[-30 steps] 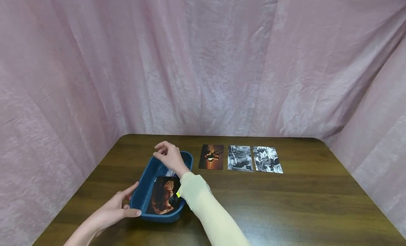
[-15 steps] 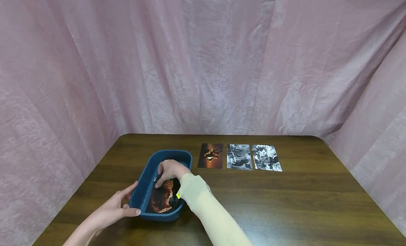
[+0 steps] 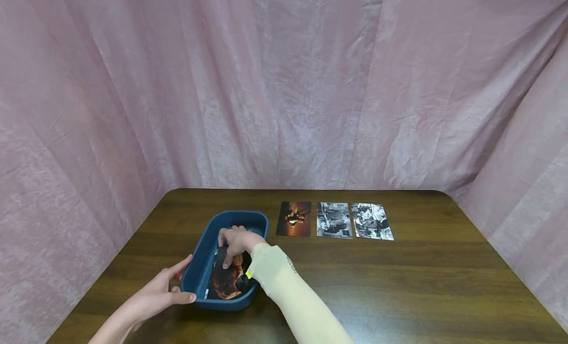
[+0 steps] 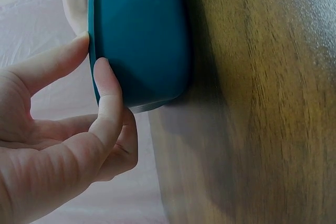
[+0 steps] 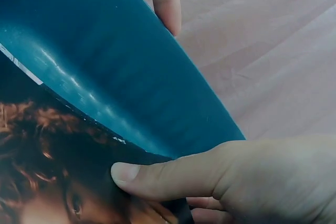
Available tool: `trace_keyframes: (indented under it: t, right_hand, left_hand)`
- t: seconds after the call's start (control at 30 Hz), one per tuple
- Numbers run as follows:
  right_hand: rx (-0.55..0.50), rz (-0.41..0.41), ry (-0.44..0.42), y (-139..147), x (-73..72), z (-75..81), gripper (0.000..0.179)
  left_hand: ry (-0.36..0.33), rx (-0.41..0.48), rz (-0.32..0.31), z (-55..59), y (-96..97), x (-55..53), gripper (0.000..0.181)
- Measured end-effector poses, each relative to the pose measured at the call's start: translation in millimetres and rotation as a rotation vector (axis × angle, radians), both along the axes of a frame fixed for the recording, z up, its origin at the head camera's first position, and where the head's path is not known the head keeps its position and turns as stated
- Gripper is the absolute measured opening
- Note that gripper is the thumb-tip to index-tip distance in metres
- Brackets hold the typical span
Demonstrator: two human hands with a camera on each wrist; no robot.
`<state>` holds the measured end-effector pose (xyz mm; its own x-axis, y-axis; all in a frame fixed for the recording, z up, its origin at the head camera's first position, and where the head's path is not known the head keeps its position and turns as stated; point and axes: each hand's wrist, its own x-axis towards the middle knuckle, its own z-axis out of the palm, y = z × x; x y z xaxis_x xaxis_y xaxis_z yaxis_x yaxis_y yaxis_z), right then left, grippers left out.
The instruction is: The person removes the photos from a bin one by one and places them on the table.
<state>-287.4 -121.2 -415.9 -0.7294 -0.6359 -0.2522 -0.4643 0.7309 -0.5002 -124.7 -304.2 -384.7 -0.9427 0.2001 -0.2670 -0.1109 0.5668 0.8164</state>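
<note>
One blue bin (image 3: 195, 275): lower left of the head view, standing on the brown wooden table (image 3: 421, 285) in front of me.
Left hand (image 3: 161, 287): thumb and fingers curled about the bin's near-left corner, gripping it at the rim.
Right hand (image 3: 236, 241): inside the bin, pinching the edge of the dark photo card (image 3: 222, 281), thumb on top.
Dark photo card: lower left of the frame, within the bin; curly hair and part of a face printed on it.
Three cards: a row right of centre, one orange-brown (image 3: 294, 219), two black-and-white (image 3: 335, 220) (image 3: 372, 221).
Backdrop: pink curtain (image 3: 284, 87), upper frame.
</note>
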Motion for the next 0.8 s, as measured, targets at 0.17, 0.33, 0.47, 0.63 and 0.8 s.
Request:
trace_keyframes:
  t: [0.17, 0.33, 0.47, 0.63, 0.8]
  right_hand:
    - [-0.087, 0.003, -0.020, -2.2, 0.0, 1.7, 0.042]
    - [-0.143, -0.013, -0.017, -1.5, -2.0, 13.7, 0.029]
    - [-0.202, 0.031, -0.034, 4.7, -5.5, 28.9, 0.028]
    - [-0.234, 0.124, -0.035, 18.1, -6.2, 44.6, 0.028]
    - [-0.230, 0.235, -0.043, 34.9, -4.0, 55.1, 0.036]
  left_hand:
    - [-0.015, -0.001, -0.004, 0.8, -0.5, -1.3, 0.094]
    - [-0.025, -0.004, 0.003, 0.2, 0.1, -2.6, 0.094]
    - [-0.034, -0.001, 0.014, -0.5, 0.4, -3.0, 0.094]
    - [-0.026, -0.006, 0.005, -0.3, -0.5, -3.6, 0.094]
    - [-0.038, -0.005, -0.007, 0.5, -1.6, -5.5, 0.093]
